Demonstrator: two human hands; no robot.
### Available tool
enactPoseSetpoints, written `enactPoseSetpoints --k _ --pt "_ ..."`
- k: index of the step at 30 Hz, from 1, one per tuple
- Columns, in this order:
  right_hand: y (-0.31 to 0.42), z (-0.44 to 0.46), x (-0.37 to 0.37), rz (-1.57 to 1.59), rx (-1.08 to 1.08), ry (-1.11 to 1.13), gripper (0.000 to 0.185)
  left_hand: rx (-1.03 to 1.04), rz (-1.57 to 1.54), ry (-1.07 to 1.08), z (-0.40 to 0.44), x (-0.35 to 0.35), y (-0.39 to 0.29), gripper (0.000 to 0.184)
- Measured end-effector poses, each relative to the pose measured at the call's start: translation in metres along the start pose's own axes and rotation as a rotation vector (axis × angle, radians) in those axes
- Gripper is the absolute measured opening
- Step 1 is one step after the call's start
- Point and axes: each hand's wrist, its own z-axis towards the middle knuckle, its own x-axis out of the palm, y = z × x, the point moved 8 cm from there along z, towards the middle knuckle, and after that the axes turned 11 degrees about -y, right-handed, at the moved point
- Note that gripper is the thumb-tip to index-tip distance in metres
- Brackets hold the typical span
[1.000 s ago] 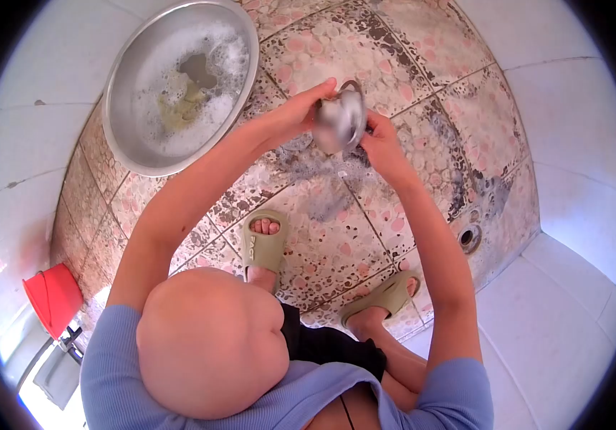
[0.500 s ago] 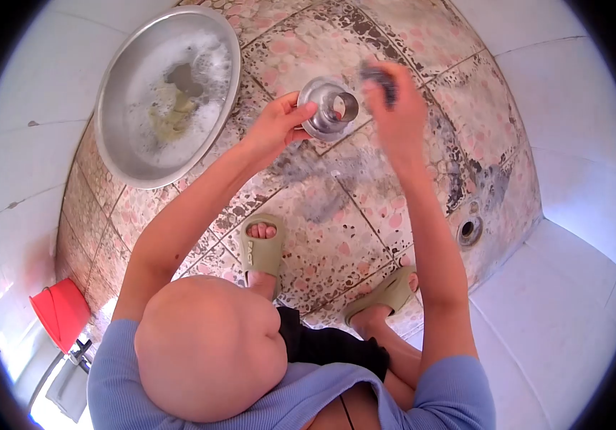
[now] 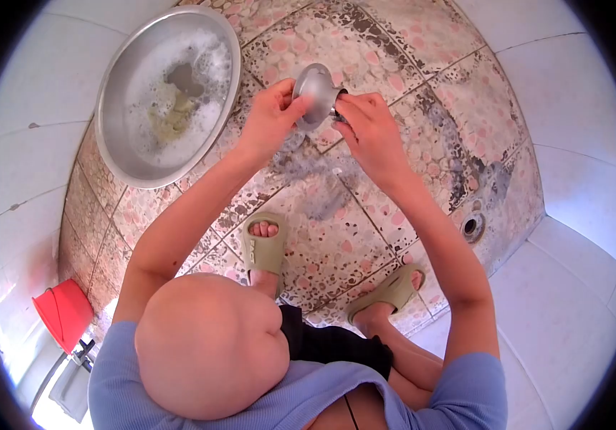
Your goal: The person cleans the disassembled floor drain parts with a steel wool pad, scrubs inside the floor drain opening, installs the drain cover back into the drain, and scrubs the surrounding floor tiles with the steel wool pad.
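My left hand [image 3: 273, 118] grips the rim of a round, shiny metal piece with a wide flange and a short tubular neck [image 3: 313, 100]. The piece is tilted, its neck facing right. At that neck, the fingers of my right hand [image 3: 372, 132] are pinched together and reach to its opening. Only a dark trace of the scrubber [image 3: 337, 115] shows below those fingers; the rest of it is hidden.
A large metal basin [image 3: 111, 147] with foamy water and a yellowish cloth-like thing stands at the upper left. Wet suds [image 3: 322, 172] lie on the tiled floor. A floor drain [image 3: 472, 227] is at the right, a red bucket [image 3: 64, 315] at the lower left.
My right hand has come left and down from beside the metal piece to its neck, bringing the dark scrubber. My left hand has turned the piece so its neck faces right.
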Motion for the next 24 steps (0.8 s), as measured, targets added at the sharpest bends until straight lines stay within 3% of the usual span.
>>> enactPoseSetpoints --k 3,6,9,12,15,18,21,24 --pt "-0.027 -0.013 0.011 0.117 0.580 0.086 0.015 0.255 0.164 -0.041 -0.004 0.005 -0.010 0.015" --pt "-0.054 -0.043 0.032 0.631 1.158 0.099 0.010 0.546 0.533 -0.140 -0.015 0.008 -0.025 0.014" --pt "-0.051 -0.050 0.045 1.156 1.465 -0.097 0.010 0.974 0.514 -0.169 -0.028 0.010 -0.034 0.016" --pt "-0.039 -0.043 0.038 1.281 1.553 -0.175 0.013 1.132 0.547 -0.091 -0.027 0.010 -0.032 0.021" --pt "-0.056 -0.044 0.036 1.064 1.380 -0.131 0.013 0.941 0.586 0.044 -0.020 0.017 -0.024 0.020" --pt "-0.051 -0.017 0.007 0.276 0.777 -0.033 0.017 0.313 0.076 0.116 -0.011 0.017 -0.005 0.025" --pt "-0.031 -0.005 0.005 0.118 0.406 0.044 0.024 -0.045 0.005 0.096 -0.009 0.017 0.001 0.037" --pt "-0.040 -0.021 0.018 0.432 0.888 0.174 0.029 0.151 0.191 -0.033 0.001 0.007 0.004 0.028"
